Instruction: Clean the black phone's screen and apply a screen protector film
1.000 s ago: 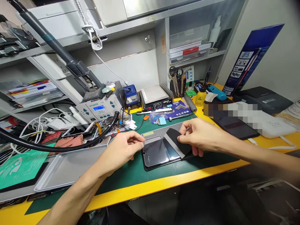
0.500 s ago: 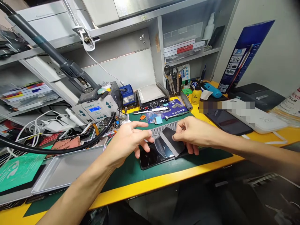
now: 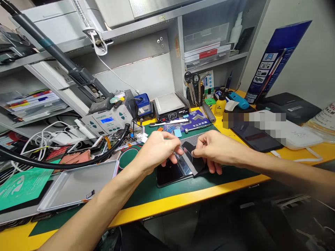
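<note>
A black smartphone [image 3: 169, 173] lies flat on the green mat [image 3: 146, 191], its glossy face up. Over its right part is a dark sheet with a grey strip [image 3: 188, 164] along one edge. My right hand [image 3: 210, 150] pinches that sheet between thumb and forefinger, with the other fingers curled by the phone's right end. My left hand [image 3: 164, 148] is closed in a pinch at the sheet's upper left, where a clear film [image 3: 185, 168] shows. The film's edge appears lifted at those fingertips, which partly cover it.
Behind the phone are a perforated grey plate [image 3: 195, 139], a screwdriver [image 3: 199, 128] and a hot plate [image 3: 170, 108]. A shallow tray [image 3: 75, 184] and black hose [image 3: 78, 167] are at left. Another phone [image 3: 258, 136] and a yellow bottle [image 3: 220, 105] are at right.
My left hand has moved right and up from over the phone's left part, and its spread fingers have closed on the clear film. My right hand stays on the dark sheet.
</note>
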{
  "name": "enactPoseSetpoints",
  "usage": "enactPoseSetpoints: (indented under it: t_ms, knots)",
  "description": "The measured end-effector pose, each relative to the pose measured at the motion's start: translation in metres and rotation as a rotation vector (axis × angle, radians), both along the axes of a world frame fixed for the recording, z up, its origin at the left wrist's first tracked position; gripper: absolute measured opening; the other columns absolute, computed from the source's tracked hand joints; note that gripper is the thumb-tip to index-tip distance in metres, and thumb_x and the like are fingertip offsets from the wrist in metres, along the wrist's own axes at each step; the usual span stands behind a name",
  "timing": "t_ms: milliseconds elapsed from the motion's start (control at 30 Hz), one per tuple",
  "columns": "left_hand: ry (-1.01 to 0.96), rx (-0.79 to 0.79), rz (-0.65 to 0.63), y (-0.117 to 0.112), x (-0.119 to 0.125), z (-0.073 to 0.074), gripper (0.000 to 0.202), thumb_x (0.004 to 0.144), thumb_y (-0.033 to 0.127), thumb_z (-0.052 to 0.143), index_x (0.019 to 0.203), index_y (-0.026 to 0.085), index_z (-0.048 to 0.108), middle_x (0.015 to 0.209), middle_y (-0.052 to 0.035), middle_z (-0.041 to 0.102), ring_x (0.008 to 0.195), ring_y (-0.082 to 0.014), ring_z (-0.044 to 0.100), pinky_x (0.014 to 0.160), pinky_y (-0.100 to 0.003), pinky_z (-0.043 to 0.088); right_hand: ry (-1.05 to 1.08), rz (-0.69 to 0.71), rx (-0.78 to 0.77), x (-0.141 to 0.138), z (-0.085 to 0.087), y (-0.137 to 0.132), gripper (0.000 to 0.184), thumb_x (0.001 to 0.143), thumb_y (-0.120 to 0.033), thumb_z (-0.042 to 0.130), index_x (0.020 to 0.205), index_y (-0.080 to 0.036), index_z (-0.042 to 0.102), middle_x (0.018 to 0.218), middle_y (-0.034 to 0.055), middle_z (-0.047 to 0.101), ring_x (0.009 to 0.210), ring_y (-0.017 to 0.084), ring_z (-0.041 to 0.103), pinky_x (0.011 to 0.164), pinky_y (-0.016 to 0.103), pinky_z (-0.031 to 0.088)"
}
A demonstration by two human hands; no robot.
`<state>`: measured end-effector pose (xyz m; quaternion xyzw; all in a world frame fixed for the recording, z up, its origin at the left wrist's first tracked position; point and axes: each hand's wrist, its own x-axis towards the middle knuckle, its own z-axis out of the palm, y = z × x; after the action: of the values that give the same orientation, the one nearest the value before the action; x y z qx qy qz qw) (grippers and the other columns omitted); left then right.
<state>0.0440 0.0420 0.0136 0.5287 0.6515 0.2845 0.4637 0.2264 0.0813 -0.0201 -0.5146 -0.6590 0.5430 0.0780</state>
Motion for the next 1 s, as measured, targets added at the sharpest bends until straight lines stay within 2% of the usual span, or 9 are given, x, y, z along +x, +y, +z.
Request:
enactPoseSetpoints:
  t_ms: [267, 533, 667, 767, 833, 900, 933, 967, 1000]
  knots:
    - [0.039, 0.016, -0.005, 0.001, -0.005, -0.002, 0.011, 0.076, 0.021, 0.06, 0.076, 0.013, 0.069, 0.074, -0.0053, 0.076, 0.044, -0.0076, 0.053, 0.032, -0.017, 0.03, 0.032, -0.003, 0.002, -0.002, -0.007, -0.001, 0.012, 0.073, -0.024, 0.06, 0.066, -0.018, 0.053, 0.05, 0.0039, 0.061, 0.041, 0.021, 0.061, 0.03, 0.023, 0.044]
    - [0.08, 0.042, -0.032, -0.001, -0.004, -0.001, 0.015, 0.076, 0.024, 0.062, 0.066, 0.014, 0.067, 0.072, -0.0055, 0.075, 0.046, -0.0084, 0.053, 0.036, -0.019, 0.03, 0.061, -0.022, 0.008, -0.008, -0.013, -0.004, 0.016, 0.072, -0.027, 0.061, 0.066, -0.019, 0.049, 0.054, 0.0018, 0.062, 0.04, 0.021, 0.061, 0.028, 0.023, 0.042]
    - [0.093, 0.057, -0.054, 0.001, -0.004, -0.002, 0.017, 0.078, 0.027, 0.063, 0.068, 0.014, 0.068, 0.071, -0.005, 0.074, 0.047, -0.0084, 0.052, 0.037, -0.02, 0.03, 0.06, -0.022, 0.006, -0.011, -0.012, -0.006, 0.016, 0.073, -0.027, 0.061, 0.065, -0.019, 0.049, 0.053, 0.0015, 0.062, 0.039, 0.02, 0.06, 0.028, 0.023, 0.041]
    - [0.101, 0.072, -0.061, 0.002, -0.01, 0.002, 0.019, 0.081, 0.033, 0.065, 0.076, 0.015, 0.069, 0.071, -0.0038, 0.074, 0.046, -0.0089, 0.052, 0.039, -0.021, 0.033, 0.053, -0.025, 0.0, -0.014, -0.011, -0.007, 0.018, 0.074, -0.027, 0.06, 0.064, -0.02, 0.048, 0.05, 0.0007, 0.06, 0.037, 0.019, 0.059, 0.027, 0.022, 0.039]
    - [0.121, 0.11, -0.028, -0.008, -0.013, 0.004, 0.022, 0.083, 0.038, 0.066, 0.085, 0.016, 0.068, 0.069, -0.0023, 0.073, 0.048, -0.0101, 0.053, 0.043, -0.023, 0.037, 0.047, -0.027, -0.008, -0.016, -0.01, -0.008, 0.02, 0.076, -0.027, 0.06, 0.063, -0.02, 0.047, 0.048, 0.0008, 0.059, 0.036, 0.018, 0.057, 0.026, 0.021, 0.038]
    - [0.195, 0.252, 0.072, -0.033, -0.01, -0.002, 0.019, 0.086, 0.038, 0.064, 0.091, 0.019, 0.065, 0.068, -0.0004, 0.069, 0.053, -0.0117, 0.055, 0.049, -0.024, 0.042, 0.036, -0.026, -0.023, -0.016, -0.01, -0.008, 0.021, 0.078, -0.027, 0.059, 0.062, -0.019, 0.048, 0.046, 0.0013, 0.059, 0.033, 0.016, 0.054, 0.026, 0.02, 0.036]
    - [0.244, 0.363, 0.151, -0.05, -0.004, -0.01, 0.013, 0.087, 0.033, 0.063, 0.093, 0.021, 0.063, 0.07, 0.0005, 0.068, 0.058, -0.0125, 0.058, 0.054, -0.025, 0.045, 0.03, -0.024, -0.031, -0.016, -0.01, -0.009, 0.021, 0.079, -0.027, 0.059, 0.062, -0.019, 0.05, 0.045, 0.0016, 0.059, 0.031, 0.015, 0.052, 0.027, 0.019, 0.035]
    - [0.364, 0.56, 0.172, -0.068, 0.004, -0.021, 0.005, 0.088, 0.027, 0.061, 0.088, 0.022, 0.062, 0.069, 0.0001, 0.067, 0.058, -0.0135, 0.058, 0.054, -0.026, 0.047, 0.025, -0.022, -0.037, -0.016, -0.009, -0.009, 0.021, 0.079, -0.027, 0.059, 0.062, -0.019, 0.051, 0.045, 0.0017, 0.058, 0.03, 0.014, 0.05, 0.027, 0.019, 0.034]
    - [0.48, 0.682, 0.08, -0.086, 0.015, -0.035, 0.005, 0.088, 0.02, 0.059, 0.086, 0.024, 0.063, 0.07, -0.0006, 0.069, 0.059, -0.0146, 0.061, 0.056, -0.027, 0.05, 0.021, -0.02, -0.041, -0.015, -0.009, -0.009, 0.021, 0.08, -0.028, 0.06, 0.063, -0.018, 0.051, 0.044, 0.0018, 0.058, 0.03, 0.013, 0.049, 0.027, 0.018, 0.033]
